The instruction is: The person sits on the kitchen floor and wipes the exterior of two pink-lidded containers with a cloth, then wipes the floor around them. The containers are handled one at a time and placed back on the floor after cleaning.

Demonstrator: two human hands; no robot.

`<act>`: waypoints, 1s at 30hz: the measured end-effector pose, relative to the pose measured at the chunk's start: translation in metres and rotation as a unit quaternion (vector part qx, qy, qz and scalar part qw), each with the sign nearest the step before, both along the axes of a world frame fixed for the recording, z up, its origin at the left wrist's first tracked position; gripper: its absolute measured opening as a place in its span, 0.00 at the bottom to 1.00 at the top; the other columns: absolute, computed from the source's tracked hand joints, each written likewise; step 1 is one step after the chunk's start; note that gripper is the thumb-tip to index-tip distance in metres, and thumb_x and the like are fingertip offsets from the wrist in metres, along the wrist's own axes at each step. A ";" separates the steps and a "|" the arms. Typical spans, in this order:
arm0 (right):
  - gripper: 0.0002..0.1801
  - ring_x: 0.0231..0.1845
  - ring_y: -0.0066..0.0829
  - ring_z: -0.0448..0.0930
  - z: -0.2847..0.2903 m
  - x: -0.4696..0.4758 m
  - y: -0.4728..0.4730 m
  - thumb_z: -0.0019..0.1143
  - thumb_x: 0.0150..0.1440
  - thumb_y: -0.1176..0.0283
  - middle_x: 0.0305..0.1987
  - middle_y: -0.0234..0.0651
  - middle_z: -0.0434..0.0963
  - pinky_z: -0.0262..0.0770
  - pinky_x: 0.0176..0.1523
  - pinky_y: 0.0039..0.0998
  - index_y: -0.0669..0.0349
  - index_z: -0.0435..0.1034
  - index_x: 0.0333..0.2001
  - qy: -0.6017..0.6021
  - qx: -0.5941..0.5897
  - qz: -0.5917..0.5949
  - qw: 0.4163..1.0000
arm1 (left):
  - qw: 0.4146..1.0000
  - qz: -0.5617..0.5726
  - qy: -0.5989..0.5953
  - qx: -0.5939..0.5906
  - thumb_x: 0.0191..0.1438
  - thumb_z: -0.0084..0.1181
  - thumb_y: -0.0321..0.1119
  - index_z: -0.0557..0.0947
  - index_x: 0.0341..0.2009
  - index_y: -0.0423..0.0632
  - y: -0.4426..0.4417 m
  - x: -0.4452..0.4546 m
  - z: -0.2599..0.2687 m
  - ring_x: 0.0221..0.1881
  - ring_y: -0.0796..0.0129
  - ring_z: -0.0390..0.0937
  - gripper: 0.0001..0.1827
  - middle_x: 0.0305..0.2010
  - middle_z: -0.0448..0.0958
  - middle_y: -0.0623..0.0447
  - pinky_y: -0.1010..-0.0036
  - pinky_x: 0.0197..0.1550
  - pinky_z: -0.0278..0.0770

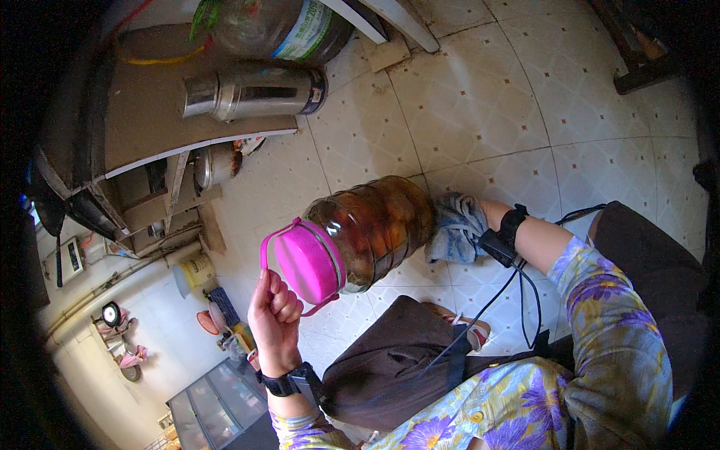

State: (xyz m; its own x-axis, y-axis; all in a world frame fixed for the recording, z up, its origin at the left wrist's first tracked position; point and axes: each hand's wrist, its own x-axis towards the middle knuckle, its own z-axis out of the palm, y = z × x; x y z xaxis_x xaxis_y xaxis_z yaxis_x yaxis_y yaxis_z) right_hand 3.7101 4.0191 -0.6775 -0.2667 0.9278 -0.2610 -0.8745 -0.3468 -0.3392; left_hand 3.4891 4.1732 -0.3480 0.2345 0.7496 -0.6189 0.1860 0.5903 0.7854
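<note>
A large ribbed clear jar (377,225) with a pink lid (309,261) holds reddish-brown contents and dark liquid. It appears tilted above the tiled floor. My left hand (277,318) is closed around the jar's pink carrying handle (265,247), beside the lid. At the jar's base, my right hand (488,216) has a grey-blue cloth (458,230) bunched around it; the cloth touches the base and hides the fingers. Both wrists wear black straps with small boxes, and a cable runs from the right one.
A steel vacuum flask (259,93) and a large labelled container (281,25) stand on a brown-topped table (152,121). A metal pot (216,164) is on the shelf below. A drawer unit (216,402) stands at lower left. My knees and a sandalled foot are close to the jar.
</note>
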 end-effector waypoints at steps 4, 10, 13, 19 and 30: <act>0.20 0.53 0.21 0.72 -0.002 0.007 -0.001 0.46 0.62 0.77 0.57 0.32 0.74 0.66 0.60 0.23 0.58 0.66 0.58 -0.024 -0.001 -0.013 1.000 | 1.000 -0.021 0.003 0.007 0.67 0.39 0.42 0.65 0.27 0.51 0.004 0.005 -0.006 0.12 0.81 0.44 0.16 0.13 0.49 0.65 0.80 0.15 0.41; 0.20 0.53 0.20 0.71 -0.013 0.023 0.007 0.47 0.62 0.77 0.57 0.32 0.74 0.65 0.61 0.22 0.59 0.66 0.58 -0.044 -0.021 -0.037 0.998 | 0.999 -0.042 0.018 0.011 0.65 0.43 0.43 0.66 0.26 0.51 0.010 0.007 -0.019 0.12 0.81 0.44 0.16 0.13 0.49 0.65 0.79 0.15 0.40; 0.22 0.54 0.19 0.70 -0.018 0.029 0.012 0.48 0.61 0.78 0.59 0.32 0.73 0.64 0.61 0.22 0.59 0.65 0.60 0.042 -0.036 -0.053 0.997 | 0.998 -0.045 0.035 0.024 0.65 0.44 0.42 0.66 0.25 0.51 0.011 0.008 -0.023 0.12 0.81 0.45 0.16 0.13 0.50 0.65 0.80 0.15 0.41; 0.27 0.58 0.22 0.71 -0.013 0.050 0.027 0.51 0.60 0.76 0.59 0.32 0.72 0.64 0.63 0.24 0.56 0.61 0.64 -0.230 0.033 -0.094 0.968 | 0.996 -0.047 0.074 0.034 0.64 0.45 0.43 0.66 0.24 0.52 0.016 0.010 -0.024 0.12 0.81 0.45 0.17 0.13 0.51 0.65 0.79 0.15 0.40; 0.28 0.60 0.41 0.69 0.019 0.112 0.094 0.45 0.64 0.55 0.60 0.43 0.69 0.66 0.61 0.35 0.62 0.63 0.61 -0.549 -0.153 -0.257 0.781 | 0.991 -0.085 0.103 0.027 0.64 0.45 0.43 0.65 0.23 0.52 0.011 0.009 -0.044 0.12 0.79 0.46 0.18 0.13 0.53 0.64 0.78 0.15 0.42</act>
